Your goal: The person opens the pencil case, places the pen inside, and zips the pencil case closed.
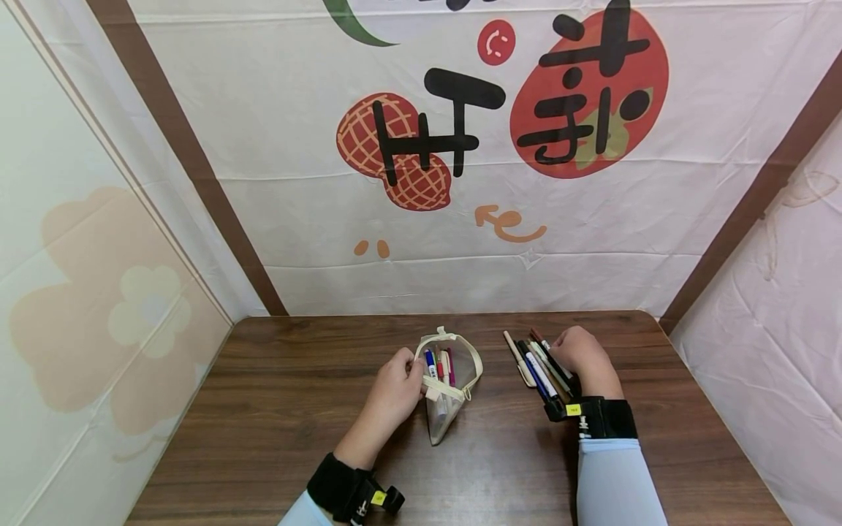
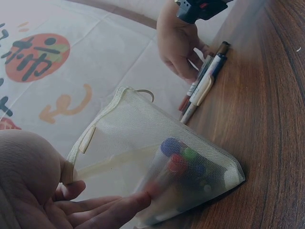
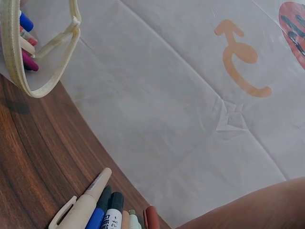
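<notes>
My left hand (image 1: 395, 381) grips the rim of a pale mesh pencil case (image 2: 124, 129), thumb over the edge and other fingers along its outside. The case's zipped mouth is spread, and several markers (image 1: 439, 365) stand inside, with blue, green and red caps visible through the mesh. To the right, my right hand (image 1: 584, 354) is at the right side of a loose row of pens (image 1: 539, 365). In the left wrist view, its fingers curl down against the pens; whether they pinch one is hidden. A beige clip pen (image 3: 88, 200) lies at the row's left.
Both hands work over a dark wooden table (image 1: 276, 409). Behind its far edge hangs a white printed cloth (image 1: 302, 219), with more cloth (image 1: 756, 292) along the right side and a flower-printed panel (image 1: 79, 307) on the left.
</notes>
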{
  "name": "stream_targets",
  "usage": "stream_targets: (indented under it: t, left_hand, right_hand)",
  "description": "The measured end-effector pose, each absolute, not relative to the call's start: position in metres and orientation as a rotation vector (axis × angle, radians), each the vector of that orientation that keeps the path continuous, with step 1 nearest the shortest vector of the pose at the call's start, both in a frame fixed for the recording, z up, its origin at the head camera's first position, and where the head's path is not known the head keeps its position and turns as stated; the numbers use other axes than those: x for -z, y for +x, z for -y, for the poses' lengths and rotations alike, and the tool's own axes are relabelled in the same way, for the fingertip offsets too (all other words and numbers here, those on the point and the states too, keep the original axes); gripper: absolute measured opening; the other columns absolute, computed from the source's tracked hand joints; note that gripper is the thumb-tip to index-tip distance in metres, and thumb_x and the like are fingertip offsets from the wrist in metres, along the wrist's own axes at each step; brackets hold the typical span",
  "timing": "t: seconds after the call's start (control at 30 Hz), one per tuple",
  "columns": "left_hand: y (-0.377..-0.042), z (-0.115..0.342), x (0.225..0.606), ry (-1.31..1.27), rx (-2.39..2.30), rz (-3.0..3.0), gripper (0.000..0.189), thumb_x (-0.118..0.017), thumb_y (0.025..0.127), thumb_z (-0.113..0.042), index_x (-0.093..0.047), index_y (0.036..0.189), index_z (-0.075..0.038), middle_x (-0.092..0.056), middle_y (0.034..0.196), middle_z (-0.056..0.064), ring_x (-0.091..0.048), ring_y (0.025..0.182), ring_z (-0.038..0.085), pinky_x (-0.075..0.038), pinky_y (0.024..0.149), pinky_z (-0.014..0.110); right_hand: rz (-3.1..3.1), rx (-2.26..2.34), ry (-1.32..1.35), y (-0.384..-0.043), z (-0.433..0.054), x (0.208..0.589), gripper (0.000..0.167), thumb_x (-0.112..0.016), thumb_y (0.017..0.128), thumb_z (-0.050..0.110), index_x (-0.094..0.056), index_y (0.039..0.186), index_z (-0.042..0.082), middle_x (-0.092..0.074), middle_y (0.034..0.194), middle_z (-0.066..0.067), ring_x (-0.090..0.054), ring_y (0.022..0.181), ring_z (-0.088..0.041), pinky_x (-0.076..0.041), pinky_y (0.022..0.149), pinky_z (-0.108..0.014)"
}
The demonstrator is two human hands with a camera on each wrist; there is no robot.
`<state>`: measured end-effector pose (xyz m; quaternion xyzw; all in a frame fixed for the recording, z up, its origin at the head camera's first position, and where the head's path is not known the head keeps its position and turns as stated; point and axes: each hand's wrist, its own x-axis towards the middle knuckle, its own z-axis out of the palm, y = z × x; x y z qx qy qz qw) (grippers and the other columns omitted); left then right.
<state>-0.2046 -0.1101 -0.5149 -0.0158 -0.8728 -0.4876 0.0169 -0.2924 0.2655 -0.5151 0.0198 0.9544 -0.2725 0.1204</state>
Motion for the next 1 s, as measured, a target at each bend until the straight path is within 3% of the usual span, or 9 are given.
stream_targets:
  t: [0.07, 0.17, 0.23, 0.3, 0.37, 0.5, 0.67, 0.87, 1.0]
  left_hand:
    - [-0.204, 0.110, 0.515, -0.049, 1.515, 2.712, 0.023, -0.055, 0.116, -0.023, -0.064, 0.103, -0.007, -0.075, 0.078, 0.005, -0.067, 0.067, 0.013, -0.055, 0.065, 0.032]
    - [-0.205, 0.110, 0.515, -0.053, 1.518, 2.707, 0.022, -0.055, 0.116, -0.023, -0.064, 0.103, -0.007, -0.075, 0.078, 0.005, -0.067, 0.067, 0.012, -0.055, 0.065, 0.033]
    - [-0.204, 0.110, 0.515, -0.056, 1.520, 2.704, 0.022, -0.055, 0.116, -0.023, -0.064, 0.103, -0.007, -0.075, 0.078, 0.005, -0.067, 0.067, 0.012, -0.055, 0.065, 0.033]
    - [-0.204, 0.110, 0.515, -0.058, 1.523, 2.704, 0.022, -0.055, 0.116, -0.022, -0.064, 0.103, -0.007, -0.075, 0.078, 0.005, -0.067, 0.067, 0.012, -0.056, 0.065, 0.033]
    - [-0.204, 0.110, 0.515, -0.059, 1.528, 2.705, 0.022, -0.055, 0.116, -0.022, -0.064, 0.104, -0.007, -0.075, 0.078, 0.005, -0.067, 0.066, 0.013, -0.056, 0.065, 0.033]
    - [-0.205, 0.110, 0.515, -0.051, 1.525, 2.709, 0.023, -0.054, 0.117, -0.023, -0.064, 0.103, -0.007, -0.074, 0.077, 0.004, -0.068, 0.066, 0.013, -0.056, 0.064, 0.032]
    - [-0.205, 0.110, 0.514, -0.040, 1.523, 2.712, 0.023, -0.054, 0.117, -0.022, -0.064, 0.103, -0.008, -0.074, 0.077, 0.004, -0.068, 0.067, 0.013, -0.055, 0.064, 0.031]
    - [-0.204, 0.109, 0.514, -0.044, 1.523, 2.707, 0.022, -0.055, 0.117, -0.021, -0.064, 0.103, -0.007, -0.074, 0.078, 0.005, -0.067, 0.067, 0.013, -0.056, 0.066, 0.032]
    - [-0.204, 0.109, 0.513, -0.050, 1.524, 2.702, 0.022, -0.055, 0.117, -0.021, -0.064, 0.103, -0.007, -0.074, 0.079, 0.005, -0.067, 0.067, 0.013, -0.056, 0.066, 0.033]
  right_hand:
    - [-2.780, 0.795, 0.051, -0.294, -0.266, 0.515, 0.045, -0.052, 0.106, 0.009, -0.039, 0.064, 0.019, -0.029, 0.060, 0.004, -0.027, 0.056, -0.014, -0.033, 0.059, -0.033]
    - [-2.797, 0.780, 0.029, -0.294, -0.266, 0.514, 0.036, -0.056, 0.110, 0.011, -0.067, 0.077, 0.003, -0.061, 0.072, -0.010, -0.049, 0.062, -0.017, -0.048, 0.063, -0.037]
    - [-2.804, 0.794, 0.025, -0.294, -0.266, 0.512, 0.028, -0.058, 0.112, 0.012, -0.078, 0.105, -0.007, -0.076, 0.100, -0.024, -0.067, 0.078, -0.026, -0.060, 0.076, -0.045]
    - [-2.811, 0.842, 0.024, -0.293, -0.265, 0.510, 0.033, -0.060, 0.113, 0.012, -0.076, 0.133, -0.009, -0.076, 0.133, -0.031, -0.076, 0.104, -0.035, -0.064, 0.093, -0.053]
    - [-2.791, 0.924, 0.035, -0.292, -0.263, 0.508, 0.036, -0.058, 0.114, 0.012, -0.072, 0.140, -0.009, -0.072, 0.142, -0.033, -0.073, 0.120, -0.040, -0.062, 0.103, -0.058]
    - [-2.755, 1.070, 0.011, -0.291, -0.259, 0.504, 0.040, -0.057, 0.117, 0.013, -0.066, 0.150, -0.006, -0.068, 0.148, -0.033, -0.070, 0.129, -0.043, -0.061, 0.105, -0.058]
    - [-2.734, 1.118, -0.082, -0.289, -0.254, 0.500, 0.053, -0.059, 0.118, 0.017, -0.051, 0.168, 0.003, -0.067, 0.151, -0.033, -0.072, 0.125, -0.041, -0.062, 0.094, -0.050]
    - [-2.644, 1.319, -0.132, -0.292, -0.248, 0.499, 0.067, -0.064, 0.115, 0.009, -0.036, 0.176, 0.004, -0.074, 0.130, -0.029, -0.075, 0.100, -0.029, -0.066, 0.085, -0.046]
    - [-2.576, 1.471, -0.143, -0.294, -0.241, 0.498, 0.088, -0.070, 0.110, 0.006, -0.019, 0.181, 0.009, -0.078, 0.122, -0.026, -0.080, 0.098, -0.032, -0.069, 0.089, -0.049]
